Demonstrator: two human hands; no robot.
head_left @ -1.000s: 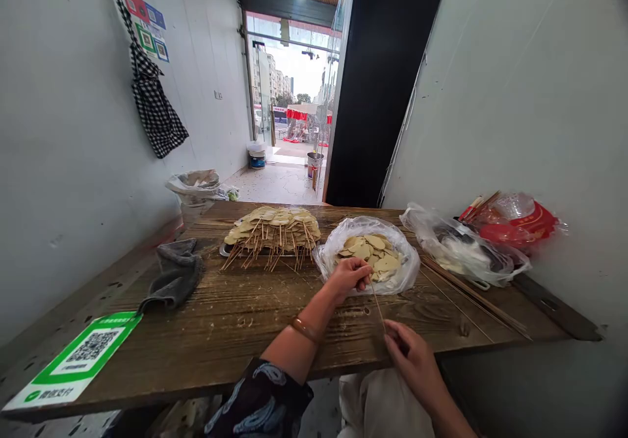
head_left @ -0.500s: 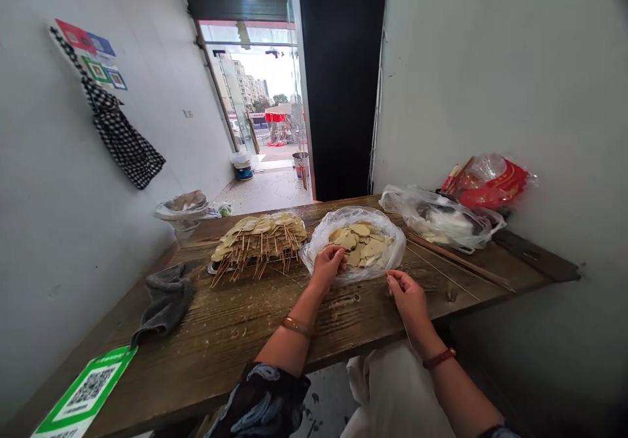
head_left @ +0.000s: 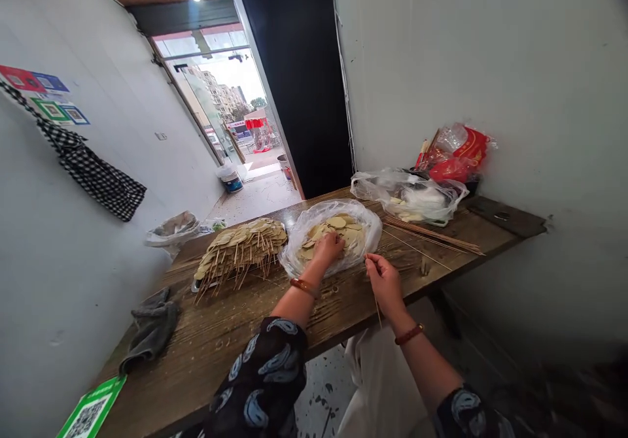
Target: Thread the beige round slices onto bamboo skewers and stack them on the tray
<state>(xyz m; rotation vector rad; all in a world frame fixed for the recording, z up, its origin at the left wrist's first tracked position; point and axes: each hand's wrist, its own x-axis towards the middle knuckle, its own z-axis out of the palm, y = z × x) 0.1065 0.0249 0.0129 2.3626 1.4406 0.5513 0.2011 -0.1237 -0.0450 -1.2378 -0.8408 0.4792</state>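
Note:
My left hand (head_left: 330,248) reaches into an open clear plastic bag (head_left: 371,229) of thin, round, pale-yellow slices that look like potato (head_left: 337,221). Its fingers are curled down onto the slices; their tips are hidden, so I cannot make out what they grip. Just right of the bag, my right hand (head_left: 385,283) is closed in a pinch on a thin bamboo skewer (head_left: 378,310), whose lower end hangs below the palm. To the left of the bag lies a pile of skewered slices (head_left: 245,248) on a tray, sticks pointing toward me.
Loose bamboo skewers (head_left: 434,234) lie at the right, by another plastic bag (head_left: 417,199) and a red package (head_left: 458,157). A dark grey cloth (head_left: 152,327) and a green QR-code card (head_left: 93,408) lie left on the wooden table (head_left: 216,353). A lined bin (head_left: 174,229) stands beyond.
My left hand has moved from the bag's near edge in over the slices. My right hand still pinches the skewer near the bag. The head view has tilted and shifted right.

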